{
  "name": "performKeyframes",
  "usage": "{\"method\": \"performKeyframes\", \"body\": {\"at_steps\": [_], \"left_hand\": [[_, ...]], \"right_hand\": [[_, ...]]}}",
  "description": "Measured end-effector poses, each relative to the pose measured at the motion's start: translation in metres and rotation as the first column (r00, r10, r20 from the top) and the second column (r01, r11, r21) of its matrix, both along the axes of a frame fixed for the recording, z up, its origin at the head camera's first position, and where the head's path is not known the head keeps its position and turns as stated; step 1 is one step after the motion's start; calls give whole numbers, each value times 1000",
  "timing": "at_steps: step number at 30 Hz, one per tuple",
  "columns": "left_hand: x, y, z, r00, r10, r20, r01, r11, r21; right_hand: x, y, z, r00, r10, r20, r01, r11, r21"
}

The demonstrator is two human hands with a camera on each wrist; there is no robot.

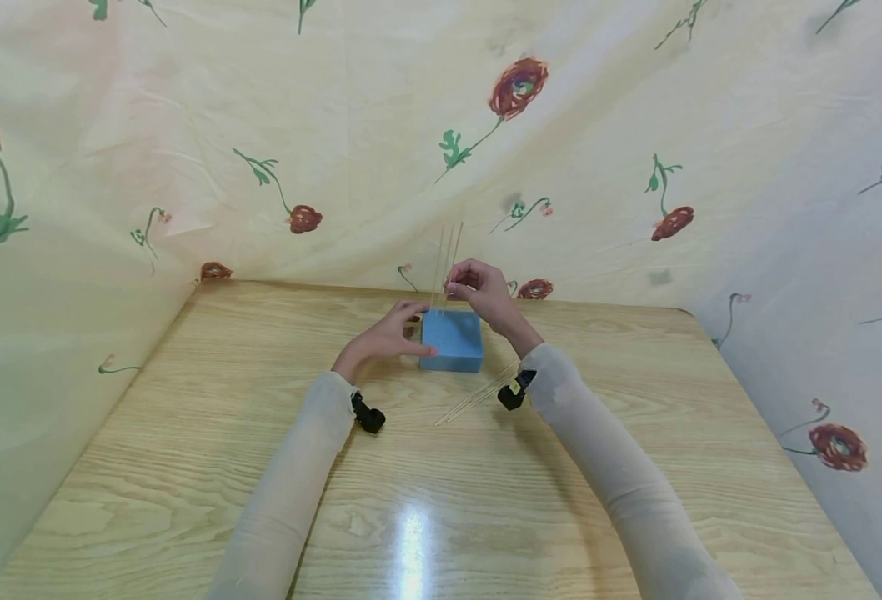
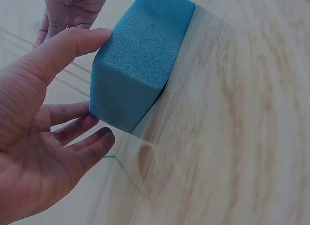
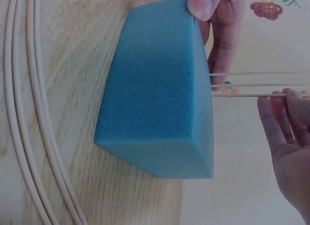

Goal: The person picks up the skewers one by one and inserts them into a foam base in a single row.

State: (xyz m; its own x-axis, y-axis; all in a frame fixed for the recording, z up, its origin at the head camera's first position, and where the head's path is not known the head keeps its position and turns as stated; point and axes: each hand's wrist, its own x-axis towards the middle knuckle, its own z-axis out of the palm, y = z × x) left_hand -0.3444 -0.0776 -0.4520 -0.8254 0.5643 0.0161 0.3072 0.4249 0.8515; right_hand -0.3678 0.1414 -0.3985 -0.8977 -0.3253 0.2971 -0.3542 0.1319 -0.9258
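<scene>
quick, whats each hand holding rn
Left hand: closed, holding the blue block between thumb and fingers.
Right hand: closed, pinching a thin stick.

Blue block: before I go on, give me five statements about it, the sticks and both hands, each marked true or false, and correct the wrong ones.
1. The left hand grips the blue block. True.
2. The right hand pinches a thin stick. True.
3. Only one stick rises above the block. False: three upright sticks show there.
4. In the head view, the upright sticks stand toward the left of the block's far edge. True.
5. The loose sticks lie beyond the block, against the wall. False: they lie on the table, on the block's near side.
</scene>
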Motion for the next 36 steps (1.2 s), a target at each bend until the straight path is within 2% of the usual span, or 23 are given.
{"method": "performKeyframes", "body": {"at_steps": [18, 36], "left_hand": [[-1, 0, -1, 1000, -8, 14, 7, 1000, 12], [0, -1, -2, 1000, -11, 5, 11, 1000, 21]], "right_hand": [[-1, 2, -2, 1000, 20, 4, -20, 999, 24], [-2, 5, -2, 999, 34, -35, -32, 999, 38]]}}
